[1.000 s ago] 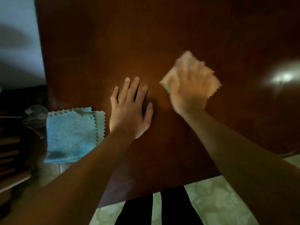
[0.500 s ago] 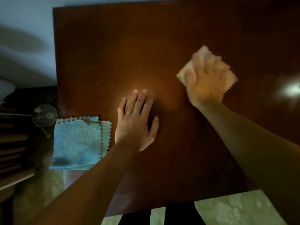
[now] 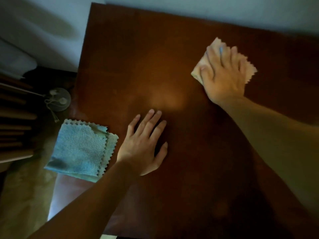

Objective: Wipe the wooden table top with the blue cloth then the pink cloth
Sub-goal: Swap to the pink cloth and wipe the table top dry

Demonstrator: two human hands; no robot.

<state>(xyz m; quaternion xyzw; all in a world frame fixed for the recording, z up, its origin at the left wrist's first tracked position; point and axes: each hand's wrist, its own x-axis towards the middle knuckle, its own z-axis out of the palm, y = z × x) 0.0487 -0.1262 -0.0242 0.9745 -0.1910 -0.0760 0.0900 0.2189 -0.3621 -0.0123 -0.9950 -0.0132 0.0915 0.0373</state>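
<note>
A dark wooden table top (image 3: 155, 57) fills most of the head view. My right hand (image 3: 222, 75) presses flat with spread fingers on the pink cloth (image 3: 249, 71) at the table's far right; the cloth's zigzag edges show around the hand. My left hand (image 3: 145, 144) lies flat on the bare wood near the middle, fingers straight, holding nothing. The blue cloth (image 3: 79, 149) lies folded at the table's left edge, beside my left hand, overhanging the corner, with a pale green cloth (image 3: 110, 145) under it.
A pale wall (image 3: 189, 7) runs behind the table's far edge. A small round fan with a cord (image 3: 57, 100) and dark wooden slats (image 3: 13, 126) sit left of the table. Pale patterned floor (image 3: 22, 195) lies below left.
My right hand has slid the pink cloth away to the right and toward the far edge. My left hand stays flat on the wood. The view has tilted to show more wall.
</note>
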